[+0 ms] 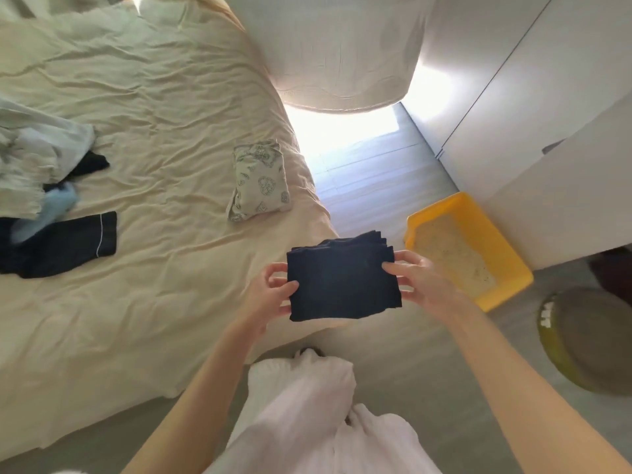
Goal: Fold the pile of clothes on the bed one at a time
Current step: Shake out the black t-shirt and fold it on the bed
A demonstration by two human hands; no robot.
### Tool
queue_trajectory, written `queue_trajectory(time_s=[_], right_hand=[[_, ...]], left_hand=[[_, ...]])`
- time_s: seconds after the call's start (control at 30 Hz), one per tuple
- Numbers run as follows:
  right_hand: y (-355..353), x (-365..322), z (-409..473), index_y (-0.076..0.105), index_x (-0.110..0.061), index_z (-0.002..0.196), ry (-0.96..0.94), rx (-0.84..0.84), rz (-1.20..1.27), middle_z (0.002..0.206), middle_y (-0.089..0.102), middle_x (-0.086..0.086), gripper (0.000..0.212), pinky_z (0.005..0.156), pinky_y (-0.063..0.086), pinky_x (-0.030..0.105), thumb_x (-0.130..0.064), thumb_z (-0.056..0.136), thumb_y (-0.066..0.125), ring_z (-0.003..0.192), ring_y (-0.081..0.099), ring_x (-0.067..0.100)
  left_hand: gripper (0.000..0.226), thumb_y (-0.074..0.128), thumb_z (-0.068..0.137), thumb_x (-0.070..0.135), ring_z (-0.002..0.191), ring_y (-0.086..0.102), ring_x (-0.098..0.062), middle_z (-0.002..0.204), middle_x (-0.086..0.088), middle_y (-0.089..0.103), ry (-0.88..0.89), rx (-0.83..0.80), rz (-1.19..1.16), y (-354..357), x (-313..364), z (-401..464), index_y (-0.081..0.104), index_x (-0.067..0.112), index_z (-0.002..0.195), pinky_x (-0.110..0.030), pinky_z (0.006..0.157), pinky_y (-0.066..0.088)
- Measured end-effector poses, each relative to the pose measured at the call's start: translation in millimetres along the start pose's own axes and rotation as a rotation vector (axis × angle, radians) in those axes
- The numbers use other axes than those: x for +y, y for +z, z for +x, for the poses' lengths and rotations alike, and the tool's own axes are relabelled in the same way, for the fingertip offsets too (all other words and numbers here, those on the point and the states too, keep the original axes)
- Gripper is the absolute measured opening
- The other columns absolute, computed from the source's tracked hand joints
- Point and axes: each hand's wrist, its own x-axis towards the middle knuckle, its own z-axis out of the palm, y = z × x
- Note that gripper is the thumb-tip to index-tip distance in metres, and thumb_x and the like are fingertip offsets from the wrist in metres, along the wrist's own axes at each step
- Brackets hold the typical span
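Beyond the bed's near corner, both hands held a folded dark garment (343, 280) in the air, above the edge of the bed (164, 302) and the grey floor (427, 371); the left hand (273, 290) pinched its left edge, thumb on top and fingers curled underneath; the right hand (415, 280) pinched its right edge the same way; the garment lay as a flat rectangle with several stacked layers showing along its far edge. On the cream bedcover a folded patterned piece (260, 181) rested near the right edge, well apart from the held garment; at the far left lay the unfolded pile (37, 172) of pale, light-blue and dark clothes, a dark piece with white piping (68, 246) spread out just beside it. On the floor to the right stood a yellow tray (478, 254) near white cupboard doors (513, 97).
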Motion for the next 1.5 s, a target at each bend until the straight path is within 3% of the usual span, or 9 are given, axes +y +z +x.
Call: queue_trajectory(time_s=[0.27,0.47,0.63,0.87,1.07,1.2,1.33,1.4,1.5], right_hand=[[-48.6,-54.6,67.9,0.055,-0.018,0.114,-0.024,-0.038,-0.127,0.11,0.064,-0.001,0.021,0.066,0.055,0.021,-0.02,0.093,0.059,0.097,0.061,0.017],[-85.4,-127.5,146.9,0.056,-0.009,0.118,-0.039,-0.054,-0.309,0.118,0.062,0.011,0.025,0.09,0.052,0.04,-0.013,0.094,0.058,0.108,0.059,0.03],[-88.0,-200.6,199.5,0.062,-0.015,0.108,-0.086,-0.142,-0.423,0.111,0.066,0.01,0.019,0.071,0.053,0.035,-0.013,0.089,0.061,0.096,0.064,0.029],[-24.9,-298.7,291.6,0.06,-0.008,0.116,-0.157,-0.332,-0.625,0.119,0.062,0.01,0.025,0.093,0.05,0.044,-0.013,0.091,0.061,0.108,0.059,0.03],[50.8,-359.8,383.4,0.058,0.0,0.12,-0.198,-0.522,-0.744,0.119,0.061,0.02,0.03,0.092,0.049,0.045,-0.004,0.09,0.06,0.109,0.059,0.038],[98.4,-381.9,449.4,0.06,-0.004,0.118,-0.249,-0.584,-0.844,0.117,0.063,0.016,0.028,0.092,0.051,0.044,-0.005,0.09,0.058,0.107,0.061,0.032],[145.0,-387.2,515.2,0.063,-0.005,0.115,-0.315,-0.598,-0.931,0.11,0.065,0.014,0.026,0.081,0.054,0.037,-0.007,0.089,0.058,0.101,0.062,0.029],[169.9,-384.5,546.5,0.064,-0.005,0.112,-0.343,-0.601,-0.955,0.103,0.066,0.011,0.025,0.077,0.053,0.034,-0.006,0.088,0.059,0.094,0.062,0.027],[206.5,-377.2,592.3,0.066,-0.007,0.106,-0.384,-0.606,-0.987,0.1,0.066,0.011,0.02,0.074,0.053,0.032,-0.005,0.087,0.059,0.09,0.062,0.025]], left_hand=[[0.024,0.054,0.091,0.0,0.087,0.063,-0.021,0.103,-0.007,0.06,-0.089,0.076,-0.095,59.7,21.6,61.8,0.048,0.015,0.108,-0.031,0.06,0.053],[0.028,0.053,0.091,0.001,0.086,0.062,-0.018,0.104,-0.006,0.059,-0.102,0.112,-0.183,115.5,67.1,125.9,0.044,0.015,0.114,-0.027,0.058,0.054],[0.027,0.064,0.088,0.017,0.09,0.065,-0.019,0.106,-0.005,0.061,-0.065,0.171,-0.34,132.2,109.1,154.8,0.048,0.02,0.108,-0.027,0.058,0.055],[0.021,0.062,0.089,0.011,0.08,0.068,-0.014,0.101,-0.005,0.063,0.039,0.384,-0.544,112.2,157.3,210.8,0.052,0.016,0.107,-0.026,0.055,0.055],[0.022,0.058,0.092,0.007,0.079,0.064,-0.018,0.097,-0.005,0.058,0.045,0.68,-0.709,86.5,192.9,288.1,0.047,0.009,0.111,-0.025,0.05,0.054],[0.02,0.056,0.092,0.003,0.078,0.064,-0.017,0.096,-0.005,0.058,0.086,0.771,-0.837,68.7,206.1,347.7,0.047,0.008,0.109,-0.023,0.048,0.053],[0.015,0.053,0.09,-0.002,0.075,0.066,-0.013,0.09,-0.004,0.061,0.094,0.848,-0.914,51.5,210.4,408.9,0.053,0.013,0.095,-0.023,0.048,0.053],[0.017,0.051,0.09,-0.002,0.081,0.067,-0.017,0.094,-0.006,0.062,0.08,0.888,-0.915,38.4,209.1,441.2,0.054,0.012,0.098,-0.035,0.063,0.059],[0.027,0.048,0.09,0.002,0.099,0.062,-0.03,0.104,-0.007,0.058,0.026,0.929,-0.868,13.5,204.7,486.0,0.046,0.008,0.117,-0.05,0.087,0.052]])
